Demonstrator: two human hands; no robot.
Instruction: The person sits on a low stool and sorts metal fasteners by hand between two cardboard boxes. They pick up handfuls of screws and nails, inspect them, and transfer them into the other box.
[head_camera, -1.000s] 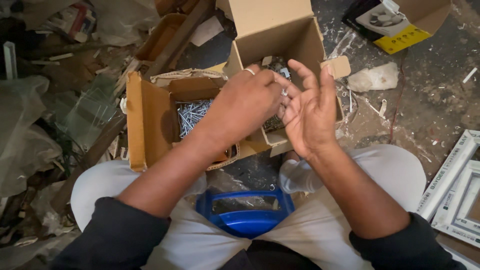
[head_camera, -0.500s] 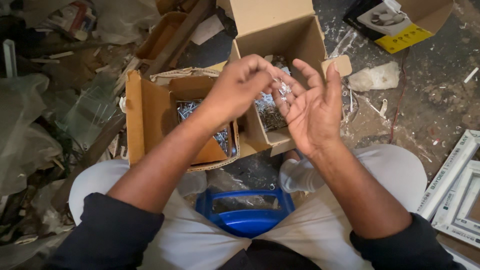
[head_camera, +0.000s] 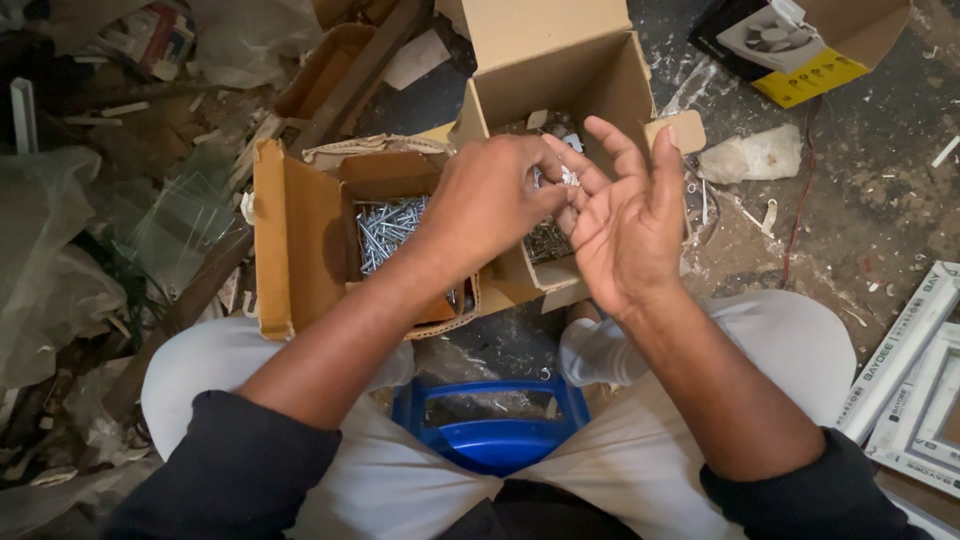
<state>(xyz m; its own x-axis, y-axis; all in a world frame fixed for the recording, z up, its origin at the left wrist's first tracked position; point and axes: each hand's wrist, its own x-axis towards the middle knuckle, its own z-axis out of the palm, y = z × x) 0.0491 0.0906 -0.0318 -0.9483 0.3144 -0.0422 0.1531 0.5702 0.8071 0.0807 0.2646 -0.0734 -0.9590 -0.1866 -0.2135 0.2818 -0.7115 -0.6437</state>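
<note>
My right hand (head_camera: 625, 225) is held palm up with the fingers spread, over the near edge of a tall cardboard box (head_camera: 560, 70) that holds small metal pieces. A few small silvery screws (head_camera: 568, 178) lie on its fingers. My left hand (head_camera: 490, 195) reaches across and pinches at those screws with its fingertips. Under my left wrist sits a low open cardboard box (head_camera: 300, 240) with a heap of silver screws (head_camera: 388, 225) in it.
I sit on a blue plastic stool (head_camera: 490, 440) with my knees apart. Plastic sheets and wood scraps (head_camera: 150, 230) crowd the left. A black and yellow carton (head_camera: 790, 45) lies at the far right, white frame pieces (head_camera: 915, 370) at the near right, and a crumpled bag (head_camera: 755, 155) on the dusty floor.
My left hand has lifted slightly from the right palm and now pinches at the screws on the right hand's fingers. Both hands stay over the boxes.
</note>
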